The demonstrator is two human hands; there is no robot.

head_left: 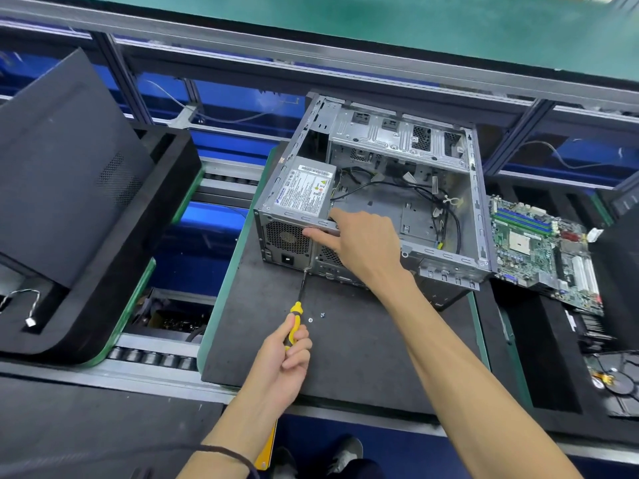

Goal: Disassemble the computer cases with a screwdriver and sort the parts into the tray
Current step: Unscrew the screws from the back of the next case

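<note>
On the dark mat [345,357], the left hand [287,361] curls its fingers round a yellow screwdriver [298,307] tipped against the open computer case [373,188] at the mat's far edge, while the right hand [363,243] rests spread fingers on its near rim.

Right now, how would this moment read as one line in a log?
left hand: grips screwdriver, tip at case rear | right hand: steadies case | two screws loose on mat

Printed label [304,190] on power supply [294,202], blue logo and warning symbols, wording too small to read
</note>
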